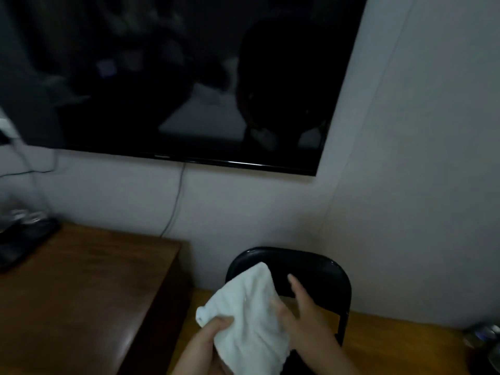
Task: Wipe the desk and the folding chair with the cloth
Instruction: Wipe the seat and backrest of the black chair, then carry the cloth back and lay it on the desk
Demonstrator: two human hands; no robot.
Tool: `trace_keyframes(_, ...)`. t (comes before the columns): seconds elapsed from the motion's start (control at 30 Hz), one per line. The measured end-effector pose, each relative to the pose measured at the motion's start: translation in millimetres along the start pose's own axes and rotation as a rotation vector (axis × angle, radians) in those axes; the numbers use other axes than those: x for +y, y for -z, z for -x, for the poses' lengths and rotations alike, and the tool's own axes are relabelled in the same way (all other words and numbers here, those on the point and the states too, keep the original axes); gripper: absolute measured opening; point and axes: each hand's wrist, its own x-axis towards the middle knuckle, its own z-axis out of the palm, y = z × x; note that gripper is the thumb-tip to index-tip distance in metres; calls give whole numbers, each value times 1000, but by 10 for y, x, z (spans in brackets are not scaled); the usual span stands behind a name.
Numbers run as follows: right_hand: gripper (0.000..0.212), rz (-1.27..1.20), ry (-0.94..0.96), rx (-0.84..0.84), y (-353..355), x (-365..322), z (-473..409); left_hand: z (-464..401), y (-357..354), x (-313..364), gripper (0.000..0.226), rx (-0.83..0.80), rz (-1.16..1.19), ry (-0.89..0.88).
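White and soft, the cloth [247,312] hangs bunched at the lower middle of the frame, in front of the black backrest of the folding chair [311,269]. The left hand [209,339] pinches it near its lower left corner, thumb curled over the fabric, while the right hand [303,318] lies against its right edge with fingers mostly straight and spread, one fingertip reaching up over the dark backrest; whether that hand truly grips the cloth I cannot tell. It looks like light, limp towelling that will drape and fold wherever it is not supported, so it is best gathered into a pad under a flat palm, or held by a bunched corner as the left hand does now. It should not slip or break, though a loose tail could drag. The chair looks like hard, smooth metal, stiff enough to press against, and its curved top edge is a fair place to steady it, since a folding frame may shift under a push. The brown wooden worktop [81,293] fills the lower left of the frame, with a dark tray [21,242] at its far left edge. A large dark screen [176,77] takes up the upper left on the pale wall. No brand, label or writing can be read anywhere; the picture is dim and somewhat blurred.
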Motion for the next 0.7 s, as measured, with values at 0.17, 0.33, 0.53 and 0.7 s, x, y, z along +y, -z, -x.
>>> trace_keyframes(0.17, 73, -240, -142, -222, -26, -314, 417, 1025, 762, 375, 50, -528, -201, 152)
trace_keyframes(0.33, 47, -459, -117, -606, -569, -682, 852, 1497, 1540, 852, 50, -642, -187, 23)
trace_keyframes(0.53, 38, -429, -50, -608, -1626, -1213, 1378, 1942, 2456, 1575, 49, -565, -111, -86)
trace_keyframes(0.7, 30, -229, 55, -504, -2601, -1654, 1863, 2128, 3278, 2208, 51, -421, -115, -218)
